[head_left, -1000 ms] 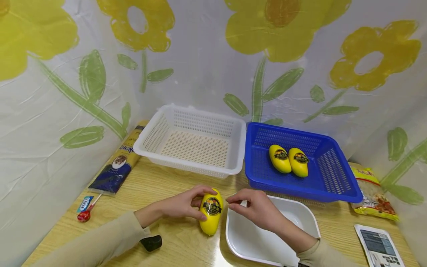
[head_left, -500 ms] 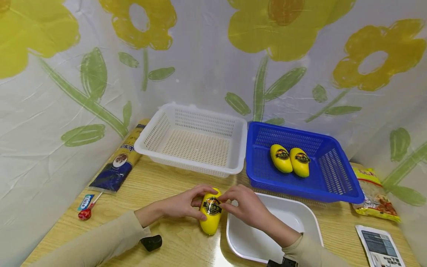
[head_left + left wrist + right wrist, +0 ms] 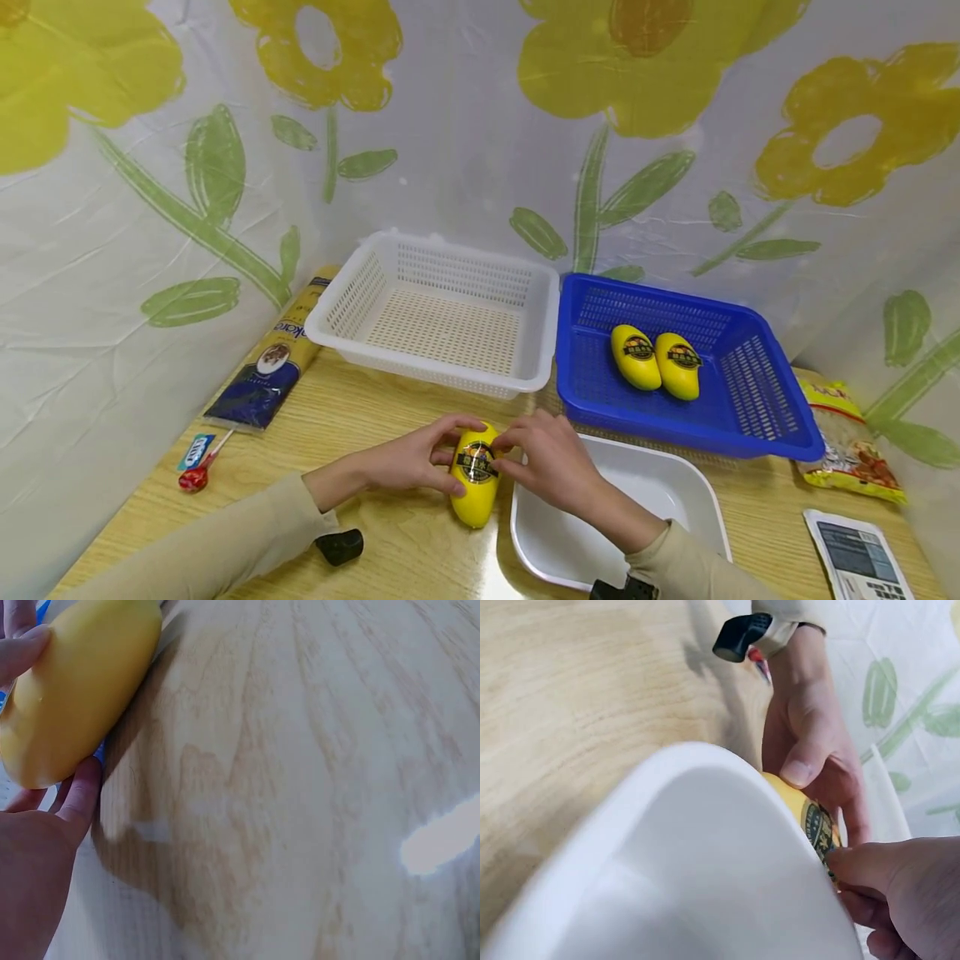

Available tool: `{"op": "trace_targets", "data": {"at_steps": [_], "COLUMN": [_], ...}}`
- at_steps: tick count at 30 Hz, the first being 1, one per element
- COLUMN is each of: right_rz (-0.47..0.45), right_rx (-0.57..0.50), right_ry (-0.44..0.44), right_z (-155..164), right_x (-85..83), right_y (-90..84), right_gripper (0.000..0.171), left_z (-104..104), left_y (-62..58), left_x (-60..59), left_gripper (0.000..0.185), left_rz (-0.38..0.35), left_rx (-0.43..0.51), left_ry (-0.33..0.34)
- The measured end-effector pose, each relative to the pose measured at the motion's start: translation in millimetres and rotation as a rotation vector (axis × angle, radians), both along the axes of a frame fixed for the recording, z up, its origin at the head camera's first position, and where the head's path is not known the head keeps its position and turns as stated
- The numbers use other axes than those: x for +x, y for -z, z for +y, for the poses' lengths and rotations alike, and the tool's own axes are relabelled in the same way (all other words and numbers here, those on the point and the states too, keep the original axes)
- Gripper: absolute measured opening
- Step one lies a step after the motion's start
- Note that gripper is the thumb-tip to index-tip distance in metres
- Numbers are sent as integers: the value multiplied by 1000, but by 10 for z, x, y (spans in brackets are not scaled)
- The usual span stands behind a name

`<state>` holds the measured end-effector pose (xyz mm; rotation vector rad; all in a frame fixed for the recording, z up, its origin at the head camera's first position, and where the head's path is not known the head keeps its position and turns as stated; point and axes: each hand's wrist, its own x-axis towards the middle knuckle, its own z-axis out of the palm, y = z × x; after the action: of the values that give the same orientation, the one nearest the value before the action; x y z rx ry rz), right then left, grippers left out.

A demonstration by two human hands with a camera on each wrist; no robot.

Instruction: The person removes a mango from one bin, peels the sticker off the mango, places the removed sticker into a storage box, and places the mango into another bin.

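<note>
A yellow mango (image 3: 474,505) with a dark printed label (image 3: 477,461) lies on the wooden table in the head view. My left hand (image 3: 414,457) grips it from the left, thumb on the near side and fingers at the far end. In the left wrist view the mango (image 3: 82,682) shows its plain side. My right hand (image 3: 551,460) is at the mango's right side, thumb and forefinger pinching at the label's right edge. The right wrist view shows that thumb against the label (image 3: 817,829), partly hidden behind the white tray (image 3: 727,847).
A white basket (image 3: 435,379) stands at the back. Beside it, a blue basket (image 3: 675,433) holds two labelled mangoes (image 3: 636,358). A gold-and-blue packet (image 3: 262,375) and a lollipop (image 3: 193,478) lie left. A yellow snack bag (image 3: 851,450) and a white pouch (image 3: 858,554) lie right.
My right hand has moved left from beside the mango onto the edge of its label. The left hand keeps its grip, and the mango stays in place.
</note>
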<state>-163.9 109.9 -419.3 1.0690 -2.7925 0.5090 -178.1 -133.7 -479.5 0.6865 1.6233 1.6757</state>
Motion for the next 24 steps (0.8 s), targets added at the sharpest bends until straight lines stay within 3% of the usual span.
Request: {"op": "trace_targets", "data": {"at_steps": [12,24], "right_rz": [-7,-123], "right_rx": [88,-57], "right_ry": [45,116], "right_z": [-13,-84], "right_x": [5,4], "right_y": [-6,5], "right_gripper": [18,11], "left_z": [7,-3], "left_y": [77,83], "left_x": [37,24], "left_gripper": [78,77], "left_rz": [34,42], "left_rx": [32,36], "left_ry": [-112,-122]}}
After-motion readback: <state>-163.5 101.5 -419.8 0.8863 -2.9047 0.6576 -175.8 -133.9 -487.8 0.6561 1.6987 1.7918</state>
